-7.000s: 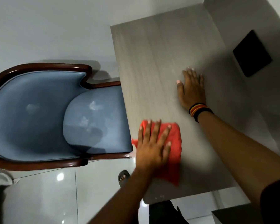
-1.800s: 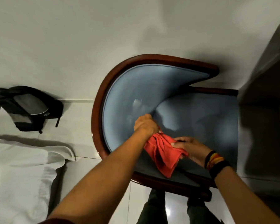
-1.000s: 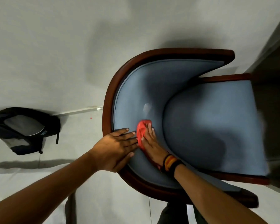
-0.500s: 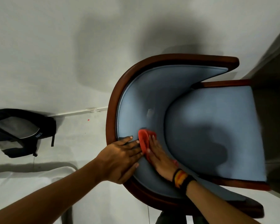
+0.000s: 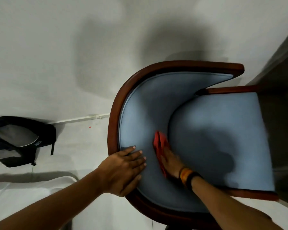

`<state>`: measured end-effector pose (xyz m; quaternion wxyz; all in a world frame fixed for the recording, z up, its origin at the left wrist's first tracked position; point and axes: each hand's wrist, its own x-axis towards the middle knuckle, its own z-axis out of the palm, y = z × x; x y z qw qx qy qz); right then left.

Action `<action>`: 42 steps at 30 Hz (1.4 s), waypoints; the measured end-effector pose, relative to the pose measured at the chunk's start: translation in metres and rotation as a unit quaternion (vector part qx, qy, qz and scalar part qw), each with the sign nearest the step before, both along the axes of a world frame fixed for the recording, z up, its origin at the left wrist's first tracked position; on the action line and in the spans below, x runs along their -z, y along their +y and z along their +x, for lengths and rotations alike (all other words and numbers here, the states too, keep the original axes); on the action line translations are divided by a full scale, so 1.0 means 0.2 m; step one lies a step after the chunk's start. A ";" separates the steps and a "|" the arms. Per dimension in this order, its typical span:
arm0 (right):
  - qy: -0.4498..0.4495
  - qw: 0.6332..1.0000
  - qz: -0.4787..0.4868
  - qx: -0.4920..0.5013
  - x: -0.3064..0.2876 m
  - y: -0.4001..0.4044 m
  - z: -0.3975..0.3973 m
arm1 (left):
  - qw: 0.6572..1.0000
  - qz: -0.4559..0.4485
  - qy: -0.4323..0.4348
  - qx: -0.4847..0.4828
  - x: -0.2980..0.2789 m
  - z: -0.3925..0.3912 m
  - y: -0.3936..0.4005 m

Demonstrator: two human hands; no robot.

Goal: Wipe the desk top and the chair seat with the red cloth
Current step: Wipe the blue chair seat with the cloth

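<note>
The chair has a blue padded seat (image 5: 223, 140) and a curved blue backrest (image 5: 140, 117) framed in dark red wood. My right hand (image 5: 170, 161) presses the red cloth (image 5: 159, 144) flat against the lower backrest, close to where it meets the seat. The cloth shows at my fingertips and along the hand's left edge. My left hand (image 5: 123, 170) lies flat on the backrest padding and its wooden rim, fingers spread, holding nothing. The desk (image 5: 286, 67) is only a dark edge at the far right.
A black backpack (image 5: 18, 140) lies on the pale floor at the left. A white sheet or mattress edge (image 5: 32, 188) sits at the lower left. A white wall fills the top of the view.
My right hand has slid the red cloth to the right along the backrest, toward the seat. My left hand stays on the chair's rim. The view shifted slightly.
</note>
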<state>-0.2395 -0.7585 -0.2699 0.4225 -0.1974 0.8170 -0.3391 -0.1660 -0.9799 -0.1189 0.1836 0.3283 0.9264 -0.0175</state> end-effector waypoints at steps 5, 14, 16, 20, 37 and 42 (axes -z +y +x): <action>-0.055 0.965 0.193 -0.170 -0.18 0.49 0.14 | 1.000 0.012 -0.003 -0.019 -0.02 0.00 0.00; -0.110 0.983 0.106 -0.103 -0.45 0.53 0.18 | 0.939 -0.025 -0.095 -0.330 0.11 -0.16 0.54; -0.140 0.985 0.098 -0.038 -0.45 0.53 0.18 | 0.911 -0.143 -0.236 -0.308 0.22 -0.21 0.68; -0.122 0.981 0.146 0.034 -0.43 0.62 0.18 | 0.869 -0.167 -0.350 -0.308 0.32 -0.23 0.80; -0.316 0.837 -0.192 0.405 -0.69 1.04 0.03 | 0.528 0.472 -0.191 -0.680 -0.24 -0.18 1.03; -0.244 0.775 -0.312 0.492 -0.95 1.22 0.10 | 0.541 0.529 -0.161 -0.634 -0.46 -0.21 1.21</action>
